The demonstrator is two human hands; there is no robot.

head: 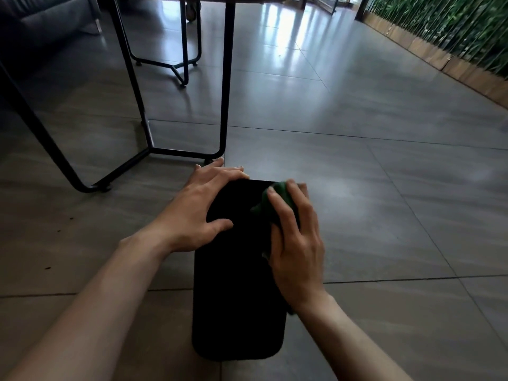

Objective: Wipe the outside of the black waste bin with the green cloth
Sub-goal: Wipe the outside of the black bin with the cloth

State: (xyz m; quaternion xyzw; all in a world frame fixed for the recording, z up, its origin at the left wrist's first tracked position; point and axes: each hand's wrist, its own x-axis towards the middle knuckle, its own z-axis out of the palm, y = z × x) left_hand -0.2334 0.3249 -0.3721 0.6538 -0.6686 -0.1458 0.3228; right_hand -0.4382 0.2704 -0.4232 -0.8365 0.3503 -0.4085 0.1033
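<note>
1. Bare forearms reach out from the bottom edge toward the bin (pixel 236 298), which lies on its side on the floor (pixel 384 215).
2. On the right, the right hand (pixel 295 243) holds the cloth (pixel 280 199). Its fingers curl over the bunched green cloth and press it on the bin's upper right side, near the far end.
3. On the left, the left hand (pixel 203 207) lies flat with spread fingers on the bin's far left part. Its grip is loose; it only steadies the bin.
4. Wiping looks under way at the far end. I cannot tell which parts are already clean, because the bin is too dark.
5. My guess: the near end, the sides and the underside touching the floor are left to do.
6. Black table legs (pixel 225 78) stand just past the bin.
</note>
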